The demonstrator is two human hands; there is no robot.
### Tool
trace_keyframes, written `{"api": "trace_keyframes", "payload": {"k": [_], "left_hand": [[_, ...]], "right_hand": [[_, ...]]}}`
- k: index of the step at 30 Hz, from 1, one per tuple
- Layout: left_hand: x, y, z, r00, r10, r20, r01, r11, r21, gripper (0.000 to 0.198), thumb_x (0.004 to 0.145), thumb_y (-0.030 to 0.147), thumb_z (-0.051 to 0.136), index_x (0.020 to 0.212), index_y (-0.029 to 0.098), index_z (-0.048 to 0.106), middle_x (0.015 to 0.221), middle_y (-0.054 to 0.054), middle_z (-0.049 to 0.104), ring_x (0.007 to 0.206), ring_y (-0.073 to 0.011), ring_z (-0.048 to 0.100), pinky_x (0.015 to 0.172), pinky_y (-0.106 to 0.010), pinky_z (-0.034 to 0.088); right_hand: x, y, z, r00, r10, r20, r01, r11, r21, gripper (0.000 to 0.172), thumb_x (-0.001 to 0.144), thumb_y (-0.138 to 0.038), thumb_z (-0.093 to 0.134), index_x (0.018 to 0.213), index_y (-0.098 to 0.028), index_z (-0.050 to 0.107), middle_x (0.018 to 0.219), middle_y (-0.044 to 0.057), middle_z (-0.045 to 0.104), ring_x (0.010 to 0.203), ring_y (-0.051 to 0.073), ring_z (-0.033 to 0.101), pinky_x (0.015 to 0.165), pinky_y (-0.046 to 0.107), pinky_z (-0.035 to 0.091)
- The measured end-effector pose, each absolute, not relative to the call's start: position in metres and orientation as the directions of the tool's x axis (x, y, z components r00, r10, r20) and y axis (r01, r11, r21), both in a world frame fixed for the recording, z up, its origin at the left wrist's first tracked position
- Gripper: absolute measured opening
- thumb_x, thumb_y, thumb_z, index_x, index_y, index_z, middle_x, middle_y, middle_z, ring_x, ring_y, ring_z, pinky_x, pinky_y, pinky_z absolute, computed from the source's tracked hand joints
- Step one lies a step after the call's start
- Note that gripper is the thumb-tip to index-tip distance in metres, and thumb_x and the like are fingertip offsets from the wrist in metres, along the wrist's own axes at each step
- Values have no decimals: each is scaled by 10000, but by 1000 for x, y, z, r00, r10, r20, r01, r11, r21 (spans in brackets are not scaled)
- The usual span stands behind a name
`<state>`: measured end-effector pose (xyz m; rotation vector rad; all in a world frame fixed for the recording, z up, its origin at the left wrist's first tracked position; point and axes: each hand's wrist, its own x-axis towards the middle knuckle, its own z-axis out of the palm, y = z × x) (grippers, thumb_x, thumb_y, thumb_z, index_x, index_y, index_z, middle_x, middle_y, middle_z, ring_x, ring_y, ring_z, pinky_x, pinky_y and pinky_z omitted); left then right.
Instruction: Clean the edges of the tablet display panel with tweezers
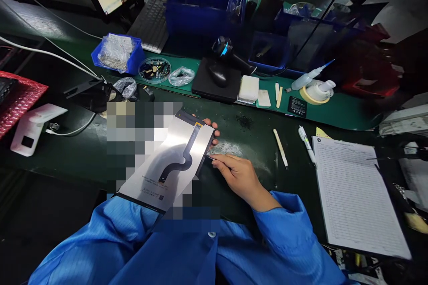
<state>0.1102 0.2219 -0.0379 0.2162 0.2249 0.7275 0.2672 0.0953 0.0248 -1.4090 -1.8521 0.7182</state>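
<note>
A phone display panel (147,162), its silvery back facing up, lies tilted across my left hand. A dark, curved flex cable (187,158) runs down that back, with small printing near its lower end. Of my left hand (214,133), only the fingertips show, curled round the panel's right edge; the palm is hidden beneath it. My right hand (239,176) is closed in a pinch at the same edge. From its fingertips a thin dark pointed tool (210,157) reaches to the panel's border; its kind is hard to make out. A pixelated patch covers part of the area around the panel.
Behind are a blue bin of small bagged parts (117,53), a round dish (154,70), a mouse (217,74) and a scanner (234,55). On the right lie a wooden-coloured stick (280,148), a pen (306,144) and a form sheet (354,191). A white bracket (36,127) sits left.
</note>
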Motion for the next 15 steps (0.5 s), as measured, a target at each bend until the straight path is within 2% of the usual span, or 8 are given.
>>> {"api": "trace_keyframes", "payload": {"k": [4,7,10,12,15], "left_hand": [[109,223,-36,776,629,-43,-606,764,221,431,1009,523,395,977,182,657,1100,-81,654,941,-222,609,735,-343,484],[109,225,-36,778,624,-72,-590,766,256,429,998,546,415,962,186,647,1068,-90,653,915,-209,602,712,-324,474],[108,228,-36,801,592,-86,-550,785,286,436,996,555,411,955,193,649,1046,-97,654,900,-202,596,708,-321,475],[106,229,-34,807,584,-84,-542,790,287,445,994,559,409,961,193,661,1042,-100,655,906,-211,601,712,-328,486],[104,228,-31,818,564,-115,-514,806,294,486,990,580,393,974,184,675,1041,-125,650,864,-240,616,682,-370,503]], "right_hand": [[266,94,23,-83,984,158,590,176,-788,169,955,-343,676,1064,-237,751,802,16,776,680,185,729,637,284,579],[266,95,23,-122,975,186,612,221,-759,134,968,-322,656,1006,-235,751,862,33,788,754,198,743,694,299,587],[267,97,22,-186,960,211,620,282,-732,195,1016,-292,572,1016,-227,756,927,55,794,823,209,750,743,320,590],[267,97,22,-203,957,207,614,289,-735,235,1033,-284,532,1019,-223,759,882,51,789,794,203,746,736,318,585],[267,96,20,-155,974,167,586,226,-778,192,1010,-309,585,1074,-234,750,803,21,771,712,182,728,689,290,578]]}}
